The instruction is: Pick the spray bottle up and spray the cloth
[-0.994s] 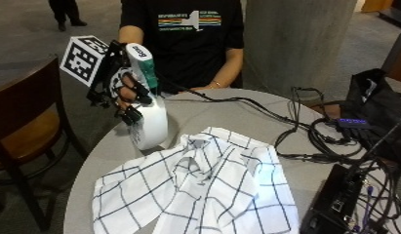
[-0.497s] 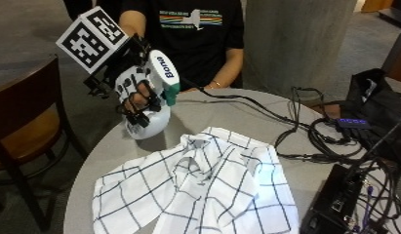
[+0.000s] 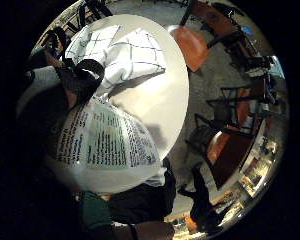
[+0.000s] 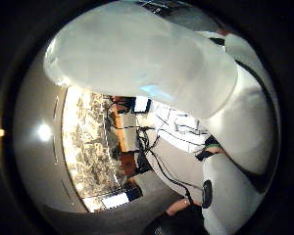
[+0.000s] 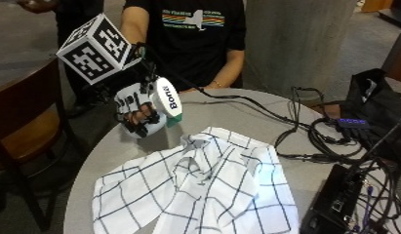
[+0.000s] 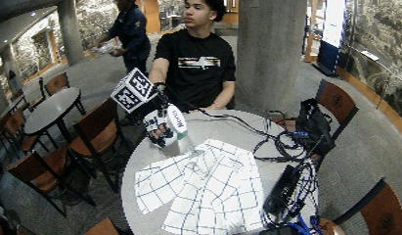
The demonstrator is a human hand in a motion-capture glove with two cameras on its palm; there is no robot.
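One gloved right hand (image 5: 138, 109) holds the white spray bottle (image 5: 160, 105) up in the air, above the near edge of the round grey table (image 5: 265, 122). Its fingers are curled around the bottle's body. The bottle is tipped over on its side, and its flat bottom with the word "Bona" faces out. A white cloth (image 5: 200, 190) with dark checks lies crumpled on the table, below and beside the bottle, not touching it. Black cables (image 5: 297, 131) run over the far side of the table to a black bag (image 5: 375, 97). A wooden chair (image 5: 25, 126) stands next to the table.

From farther back, the hand (image 6: 156, 128) and bottle (image 6: 173, 125) are up over the table edge, and the cloth (image 6: 207, 191) is spread on the table (image 6: 207, 129).

From the little finger side, the bottle's label (image 3: 102, 145) with small print sits very close to the palm. Past it is the table top (image 3: 160, 95) with the cloth (image 3: 125, 52).

From the thumb side, the pale bottle (image 4: 147, 58) fills much of the picture, close to the palm.
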